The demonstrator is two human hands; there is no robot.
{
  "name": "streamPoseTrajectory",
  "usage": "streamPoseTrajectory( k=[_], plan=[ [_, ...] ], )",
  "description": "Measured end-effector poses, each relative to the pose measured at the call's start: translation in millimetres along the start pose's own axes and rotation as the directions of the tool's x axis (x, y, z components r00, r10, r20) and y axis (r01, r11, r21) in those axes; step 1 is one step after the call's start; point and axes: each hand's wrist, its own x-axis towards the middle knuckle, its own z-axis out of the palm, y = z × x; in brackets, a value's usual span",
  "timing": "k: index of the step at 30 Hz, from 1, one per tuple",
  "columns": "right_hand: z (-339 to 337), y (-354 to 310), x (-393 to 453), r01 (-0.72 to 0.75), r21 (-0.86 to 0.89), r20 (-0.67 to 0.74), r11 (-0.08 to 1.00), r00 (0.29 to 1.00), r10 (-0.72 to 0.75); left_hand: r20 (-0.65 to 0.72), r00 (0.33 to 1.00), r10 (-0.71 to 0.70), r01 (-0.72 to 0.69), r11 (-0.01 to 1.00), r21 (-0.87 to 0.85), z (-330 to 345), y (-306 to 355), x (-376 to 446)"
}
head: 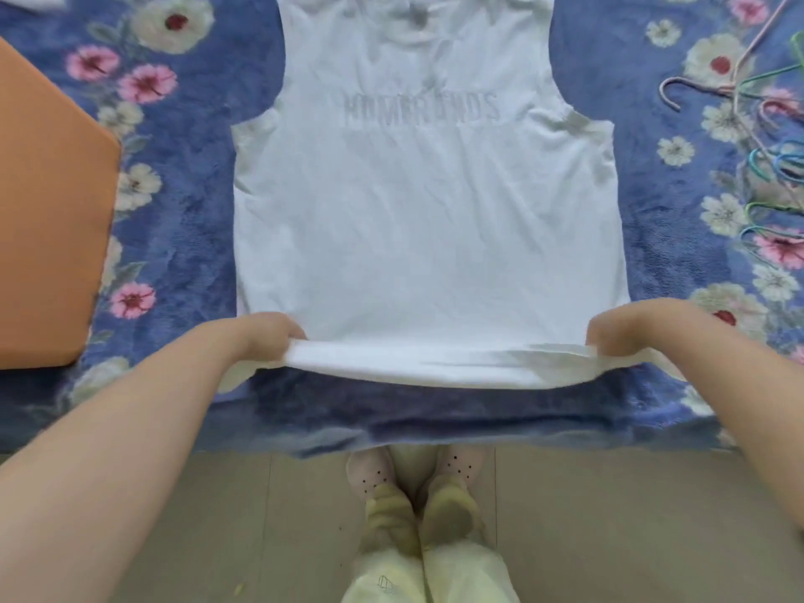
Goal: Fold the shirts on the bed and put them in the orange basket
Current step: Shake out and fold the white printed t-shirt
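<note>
Shirt [426,219] barely started, laid flat on the bed [195,237].
Left hand [272,335] and right hand [611,330] pinch its hem corners; orange basket [48,211] waits alongside.

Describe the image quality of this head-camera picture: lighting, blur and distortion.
Head view: soft, even light with no glare; a faint shadow lies under the lifted hem of the shirt. Wide-angle distortion stretches the forearms and bows the bed edge. The lettering on the shirt is faint and smeared, and the hangers look soft.

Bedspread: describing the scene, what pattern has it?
Blue bedspread with pink and white flowers; head view.
</note>
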Motion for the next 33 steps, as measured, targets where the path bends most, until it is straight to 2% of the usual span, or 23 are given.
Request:
streamPoseTrajectory(
  k=[2, 4, 6, 8, 10, 12, 14, 16, 19, 21, 24, 27, 30, 33],
  plan=[
    [-3, -15, -8, 0.015, -0.182, 0.154, 0.983, 0.988, 0.013, 0.219, 0.975, -0.045, 0.029, 0.997, 0.075, -6, 3, -17],
    [7, -33, -12, 0.039, -0.256, 0.269, 0.966, 0.963, 0.032, 0.350, 0.930, -0.111, 0.058, 0.986, 0.157, -9, 3, -33],
    [24, -46, -11, 0.066, -0.263, 0.368, 0.962, 0.929, 0.037, 0.429, 0.891, -0.151, 0.013, 0.952, 0.307, -9, 3, -41],
    [36, -48, -11, 0.053, -0.235, 0.405, 0.971, 0.913, 0.049, 0.429, 0.887, -0.174, 0.010, 0.933, 0.359, -9, -1, -45],
    [33, -42, -14, -0.005, -0.184, 0.379, 0.983, 0.922, 0.076, 0.342, 0.925, -0.166, 0.030, 0.929, 0.369, -14, -16, -41],
    [17, -31, -20, -0.077, -0.128, 0.296, 0.989, 0.949, 0.112, 0.206, 0.970, -0.133, 0.063, 0.946, 0.317, -23, -30, -33],
    [-3, -18, -26, -0.113, -0.057, 0.168, 0.992, 0.978, 0.121, 0.038, 0.994, -0.104, 0.092, 0.969, 0.231, -38, -35, -25],
    [-24, -1, -27, -0.162, 0.064, 0.018, 0.985, 0.987, 0.162, -0.162, 0.984, -0.080, 0.111, 0.976, 0.187, -57, -31, -20],
    [-58, 28, -23, -0.188, 0.186, -0.230, 0.964, 0.946, 0.229, -0.436, 0.890, -0.131, 0.205, 0.970, 0.128, -90, -23, -10],
    [-80, 42, -18, -0.205, 0.221, -0.338, 0.954, 0.901, 0.272, -0.544, 0.820, -0.178, 0.246, 0.968, 0.054, -110, -22, -2],
    [-108, 65, -9, -0.230, 0.303, -0.492, 0.925, 0.793, 0.359, -0.621, 0.741, -0.255, 0.302, 0.953, -0.030, -146, -18, 14],
    [-132, 87, 0, -0.233, 0.358, -0.642, 0.904, 0.642, 0.420, -0.671, 0.662, -0.333, 0.373, 0.923, -0.090, -178, -13, 31],
    [-152, 106, 19, -0.231, 0.398, -0.710, 0.888, 0.535, 0.457, -0.704, 0.601, -0.379, 0.397, 0.906, -0.148, -196, -4, 49],
    [-174, 119, 41, -0.227, 0.448, -0.707, 0.865, 0.502, 0.498, -0.730, 0.540, -0.419, 0.392, 0.893, -0.223, -210, 0, 73]
  ],
)
